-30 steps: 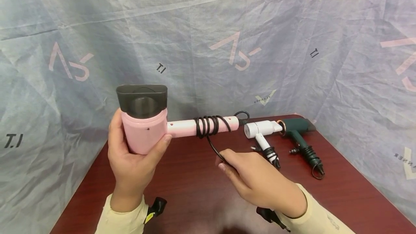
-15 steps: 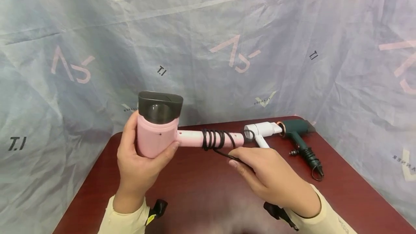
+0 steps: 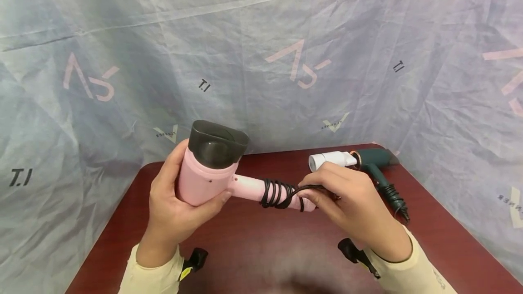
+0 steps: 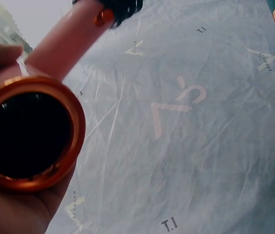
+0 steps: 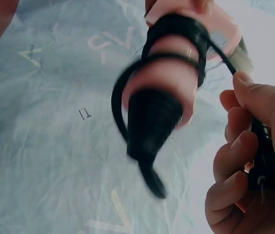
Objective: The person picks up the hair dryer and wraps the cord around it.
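My left hand (image 3: 171, 210) grips the barrel of a pink hair dryer (image 3: 204, 180) above the table. The dryer's black nozzle (image 3: 216, 145) points up and its handle slopes down to the right. In the left wrist view its orange-ringed back end (image 4: 76, 131) faces the camera. Several turns of black cord (image 3: 275, 194) go round the handle. My right hand (image 3: 353, 203) pinches the cord near the handle's end, between thumb and forefinger. In the right wrist view, a dark plug-like end (image 5: 268, 163) lies within its curled fingers, and a black strain relief (image 5: 152, 122) tapers from the handle.
On the dark red table (image 3: 253, 248), at the back right, a white hair dryer (image 3: 333, 160) lies against a dark green hair dryer (image 3: 373, 158) with its cord wound round its handle. My right hand covers the white one's handle. Grey printed cloth (image 3: 245, 49) hangs behind.
The pink hair dryer has moved right and down, and its handle has tipped downward. My right hand has carried the cord up and right, from below the handle to over its end.
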Demonstrator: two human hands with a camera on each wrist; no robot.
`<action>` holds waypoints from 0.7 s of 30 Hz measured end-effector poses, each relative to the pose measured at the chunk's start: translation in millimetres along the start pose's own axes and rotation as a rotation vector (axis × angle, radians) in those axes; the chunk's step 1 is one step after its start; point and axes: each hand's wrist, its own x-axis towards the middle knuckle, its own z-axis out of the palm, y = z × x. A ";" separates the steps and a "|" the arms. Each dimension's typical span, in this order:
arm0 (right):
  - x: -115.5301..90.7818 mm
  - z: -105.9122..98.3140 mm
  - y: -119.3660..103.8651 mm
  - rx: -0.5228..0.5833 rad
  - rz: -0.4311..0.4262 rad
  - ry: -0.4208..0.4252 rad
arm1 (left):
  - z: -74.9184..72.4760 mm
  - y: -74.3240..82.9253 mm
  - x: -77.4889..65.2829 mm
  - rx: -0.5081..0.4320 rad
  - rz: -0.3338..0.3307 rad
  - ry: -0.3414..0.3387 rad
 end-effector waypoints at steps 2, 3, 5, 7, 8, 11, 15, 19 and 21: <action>0.0 -0.4 1.9 0.015 0.000 0.012 | -2.8 -1.6 -0.3 -0.018 0.017 -0.017; -0.3 -0.6 2.7 0.027 0.005 0.012 | -4.1 -2.5 -0.8 -0.032 0.021 -0.025; -1.4 -0.2 4.4 0.060 0.016 0.008 | -7.1 -4.1 -2.4 -0.073 0.019 -0.034; -3.3 0.9 6.1 0.097 0.031 0.003 | -9.4 -4.7 -4.8 -0.130 0.000 -0.045; -4.6 1.8 6.9 0.113 0.044 -0.002 | -10.3 -5.3 -6.2 -0.160 -0.009 -0.051; -7.0 4.9 8.8 0.151 0.070 -0.013 | -12.6 -4.9 -10.3 -0.217 -0.047 -0.057; -8.1 8.2 9.9 0.168 0.091 -0.027 | -13.3 -3.0 -11.5 -0.250 -0.060 -0.066; -8.7 10.8 10.4 0.174 0.106 -0.039 | -12.0 -1.8 -9.0 -0.280 -0.057 -0.069; -8.7 13.0 10.5 0.182 0.110 -0.039 | -11.2 -2.4 -8.3 -0.298 -0.053 -0.066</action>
